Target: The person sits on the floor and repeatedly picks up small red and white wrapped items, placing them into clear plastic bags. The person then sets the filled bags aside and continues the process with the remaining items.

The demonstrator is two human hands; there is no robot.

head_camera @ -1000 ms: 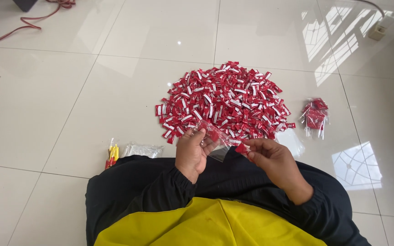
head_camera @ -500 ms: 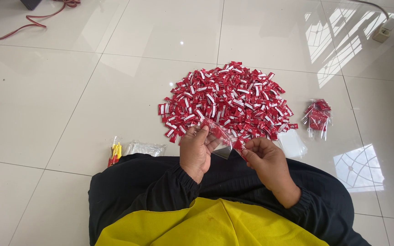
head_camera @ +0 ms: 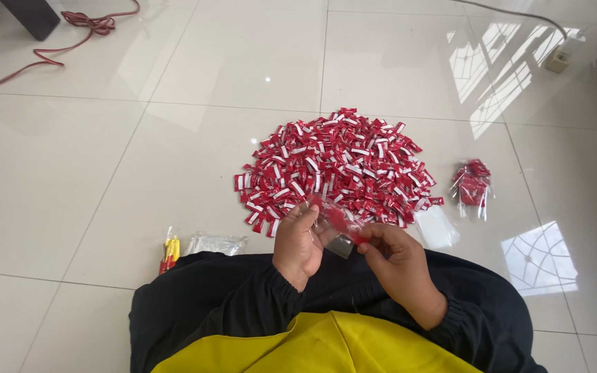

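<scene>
Just beyond the fingers lies a heap of red-and-white wrapped sachets (head_camera: 336, 169), while left hand (head_camera: 298, 243) and right hand (head_camera: 399, 266) pinch a small clear plastic bag (head_camera: 340, 231).

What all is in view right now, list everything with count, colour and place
small packets: one big heap, red and white, floor ahead of the hands
clear bag: one, some red inside, held between both hands
filled bag: one, clear with red packets, right of heap
empty clear bags: a few, by heap's right edge
yellow-red pack: one, floor at left
silvery bag: one, beside it
red cable: one, far left
left hand: on bag
right hand: on bag
</scene>
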